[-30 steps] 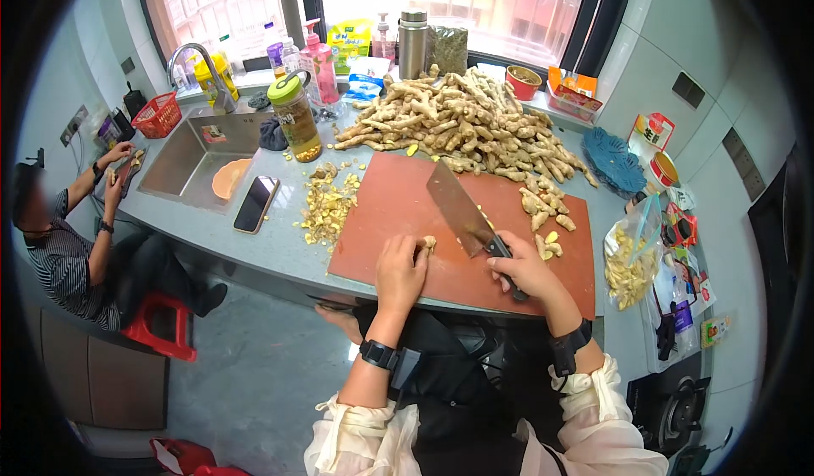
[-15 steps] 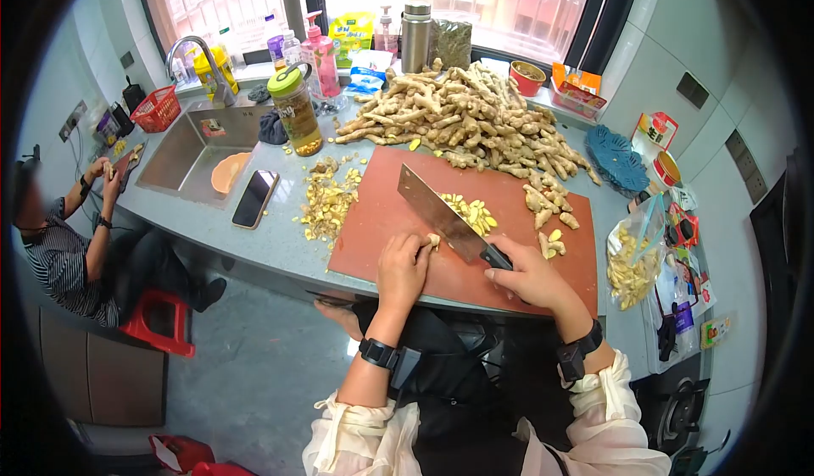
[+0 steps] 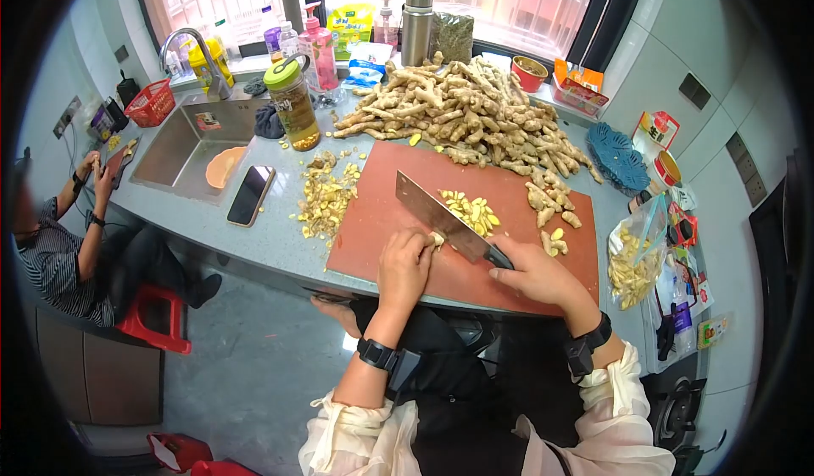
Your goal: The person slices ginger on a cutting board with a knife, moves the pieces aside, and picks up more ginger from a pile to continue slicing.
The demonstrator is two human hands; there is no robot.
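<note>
Ginger piece (image 3: 437,239) in left grip (image 3: 404,266), cleaver (image 3: 438,217) in right grip (image 3: 536,271), green bag (image 3: 351,27) lettering illegible

Desk (image 3: 199,219): grey, sink (image 3: 186,150) let into its left part. Phone (image 3: 251,195) flat beside the sink, screen dark. Green-lidded jar (image 3: 295,111) upright behind it. Yellow scraps (image 3: 326,202) strewn loose by the red board (image 3: 381,196). Ginger (image 3: 466,111) heaped at the back (some overlaps the board's far edge). Right side: blue dish (image 3: 617,158), clear bag (image 3: 634,260) of pale pieces.
</note>
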